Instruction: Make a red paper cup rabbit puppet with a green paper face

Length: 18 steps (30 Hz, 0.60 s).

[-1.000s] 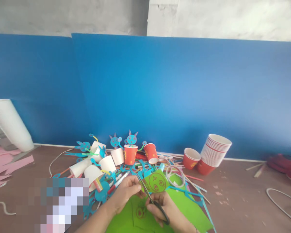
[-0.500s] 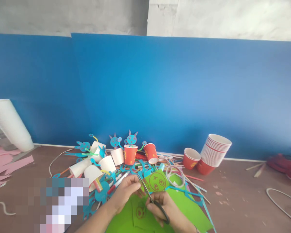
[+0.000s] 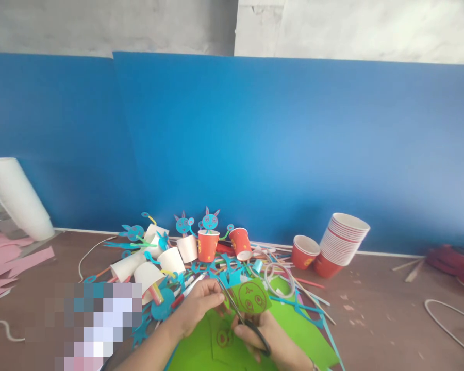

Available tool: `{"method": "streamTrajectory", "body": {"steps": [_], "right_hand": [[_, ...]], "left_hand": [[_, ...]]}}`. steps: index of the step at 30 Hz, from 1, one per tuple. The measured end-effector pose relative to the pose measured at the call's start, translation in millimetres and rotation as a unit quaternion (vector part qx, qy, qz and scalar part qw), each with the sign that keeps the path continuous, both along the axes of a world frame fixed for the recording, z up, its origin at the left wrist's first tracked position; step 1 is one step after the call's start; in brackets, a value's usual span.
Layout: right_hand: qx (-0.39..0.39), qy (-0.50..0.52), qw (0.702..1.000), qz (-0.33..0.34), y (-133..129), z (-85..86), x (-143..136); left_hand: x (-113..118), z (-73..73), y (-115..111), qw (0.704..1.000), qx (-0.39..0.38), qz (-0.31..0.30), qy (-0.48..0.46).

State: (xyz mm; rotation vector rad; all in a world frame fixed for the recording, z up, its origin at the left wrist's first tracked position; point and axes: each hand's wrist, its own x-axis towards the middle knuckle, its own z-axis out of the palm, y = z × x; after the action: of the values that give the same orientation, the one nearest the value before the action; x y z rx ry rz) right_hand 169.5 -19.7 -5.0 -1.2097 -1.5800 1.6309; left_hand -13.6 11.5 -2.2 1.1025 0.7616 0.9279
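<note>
Hands, two, both yours, lower centre of the frame.
Left hand (image 3: pixel 198 308), one: your fingers are pinched shut on the left end of the green paper piece (image 3: pixel 260 300).
Right hand (image 3: pixel 274 329), one: your fingers are curled around the handles of the scissors (image 3: pixel 262 341), blades pointing up and left towards your left fingertips.
Scissors, one pair, black-handled; how far the blades stand apart, you cannot tell.
Green paper piece, one, above your right hand, bearing one large drawn face.
Green sheet (image 3: pixel 303 332), beneath both your hands, lower centre; layers not countable.
Red cups, single, three: two upright-to-tilted at centre (image 3: pixel 208 247), one right of centre (image 3: pixel 304 253).
Cup stack (image 3: pixel 343 242), one, leaning, lower right, touching or just beside that third cup; number nested unclear.
White cups (image 3: pixel 172 262), five, tipped about, left of centre.
Blue animal heads (image 3: pixel 210 222), three, above the cups.
Pink paper (image 3: pixel 3 263), lower left, pieces uncounted.
White roll (image 3: pixel 21 201), one, left edge.
All stand or lie on your brown bench (image 3: pixel 363 324).
</note>
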Motion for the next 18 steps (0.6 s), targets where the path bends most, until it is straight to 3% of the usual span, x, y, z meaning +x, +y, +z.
{"method": "streamTrajectory", "body": {"steps": [12, 18], "right_hand": [[0.012, 0.058, 0.998, 0.009, 0, -10.3, 0], [0.021, 0.027, 0.999, 0.017, -1, -6.6, 0]], "left_hand": [[3, 1.6, -2, 0.999, -0.03, 0.0, -0.015], [2, 0.6, -1, 0.998, -0.05, 0.001, -0.021]]}}
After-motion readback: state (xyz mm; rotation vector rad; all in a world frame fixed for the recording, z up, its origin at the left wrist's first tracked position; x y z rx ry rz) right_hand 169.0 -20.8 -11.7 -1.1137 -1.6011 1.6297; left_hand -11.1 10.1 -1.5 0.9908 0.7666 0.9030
